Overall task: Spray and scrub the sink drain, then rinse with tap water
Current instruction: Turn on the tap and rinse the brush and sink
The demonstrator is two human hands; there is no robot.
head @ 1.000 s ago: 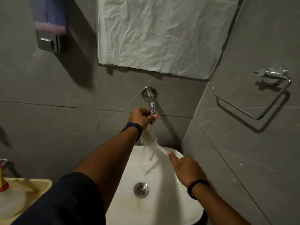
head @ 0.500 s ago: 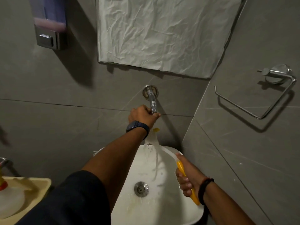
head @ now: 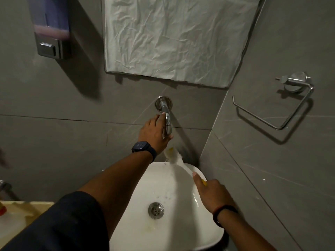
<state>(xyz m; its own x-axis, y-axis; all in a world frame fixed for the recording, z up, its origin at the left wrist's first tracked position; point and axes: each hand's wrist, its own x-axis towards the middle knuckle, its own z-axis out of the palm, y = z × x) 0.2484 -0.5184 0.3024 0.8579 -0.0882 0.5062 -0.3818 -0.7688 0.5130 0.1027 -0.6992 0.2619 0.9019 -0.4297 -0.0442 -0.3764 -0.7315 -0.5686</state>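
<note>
Water is seen running from the tap (head: 167, 124) down into the white sink (head: 174, 232), so the rinse step looks to be in hand. The tap is gripped by the left hand (head: 154, 134), with the fingers curled round the metal and the thumb tucked under the spout. A brush (head: 175, 157) with a white head and a yellow handle is held by the right hand (head: 212, 194); the fingers are wrapped round the handle, and the brush head is kept right under the falling water, just below the tap. The drain (head: 156, 210) sits in the middle of the bowl, well below the brush, and it is not being touched. A faint yellow stain can be made out on the sink below the drain, so some dirt may be left. The spraying and scrubbing are judged to be mostly done, since the brush is being washed. What is left is likely a good rinse of the drain and the bowl, and then the tap can be shut off.
</note>
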